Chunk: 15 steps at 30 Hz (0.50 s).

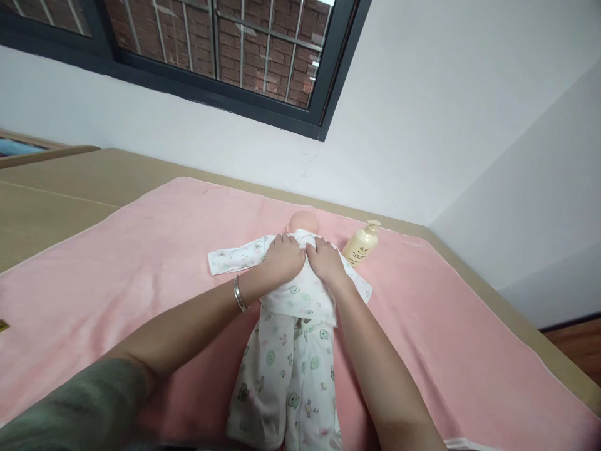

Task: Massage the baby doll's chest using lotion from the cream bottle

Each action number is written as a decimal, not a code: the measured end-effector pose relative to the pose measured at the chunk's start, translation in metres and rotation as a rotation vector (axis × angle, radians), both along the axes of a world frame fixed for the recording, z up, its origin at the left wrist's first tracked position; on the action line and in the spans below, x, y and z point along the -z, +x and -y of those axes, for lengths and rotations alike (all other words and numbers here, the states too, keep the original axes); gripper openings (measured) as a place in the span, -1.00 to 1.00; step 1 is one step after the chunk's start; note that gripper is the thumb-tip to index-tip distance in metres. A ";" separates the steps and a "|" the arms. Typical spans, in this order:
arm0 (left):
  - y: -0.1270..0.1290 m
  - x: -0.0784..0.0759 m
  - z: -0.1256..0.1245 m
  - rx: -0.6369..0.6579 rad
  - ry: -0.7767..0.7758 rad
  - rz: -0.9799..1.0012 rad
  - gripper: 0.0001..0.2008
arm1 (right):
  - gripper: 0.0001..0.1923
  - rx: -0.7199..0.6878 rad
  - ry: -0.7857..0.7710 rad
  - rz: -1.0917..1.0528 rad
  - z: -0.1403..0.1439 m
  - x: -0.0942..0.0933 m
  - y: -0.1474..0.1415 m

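Note:
A baby doll point(304, 222) with a bare round head lies on a pink blanket point(178, 250), its head pointing away from me. It wears a white top point(300, 291) and white trousers point(310, 369), both printed with small green animals. My left hand point(284, 258), with a silver bangle at the wrist, lies over the left side of the doll's upper body, fingers stretched out. On the other side my right hand point(325, 258) rests on the top near the shoulder, fingers extended. Neither hand grips anything that I can see. The doll's face does not show.
A pale yellow pump bottle point(360, 245) stands on the blanket just right of the doll. Under the blanket is a wooden table point(136, 166), its far edge against a white wall point(399, 125). A dark-framed window point(220, 37) is above. A small yellow item point(4, 326) lies at the far left.

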<state>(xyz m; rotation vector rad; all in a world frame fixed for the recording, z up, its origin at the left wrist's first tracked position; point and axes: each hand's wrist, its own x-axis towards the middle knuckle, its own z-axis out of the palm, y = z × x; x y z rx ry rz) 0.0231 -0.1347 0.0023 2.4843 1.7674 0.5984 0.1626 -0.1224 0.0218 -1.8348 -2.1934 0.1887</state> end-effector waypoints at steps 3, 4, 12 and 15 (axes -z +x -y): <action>0.006 -0.010 0.017 0.003 -0.095 -0.044 -0.73 | -0.53 -0.030 -0.008 -0.070 -0.009 0.003 0.010; 0.006 -0.015 0.020 -0.003 -0.131 -0.048 -0.75 | -0.53 -0.029 -0.002 -0.064 -0.009 0.002 0.010; 0.000 -0.028 0.004 -0.244 -0.004 -0.022 -0.58 | -0.55 0.054 0.042 0.268 0.031 -0.015 -0.023; 0.000 -0.011 -0.007 -0.222 0.026 0.057 -0.56 | -0.59 0.030 0.030 0.316 0.038 -0.020 -0.027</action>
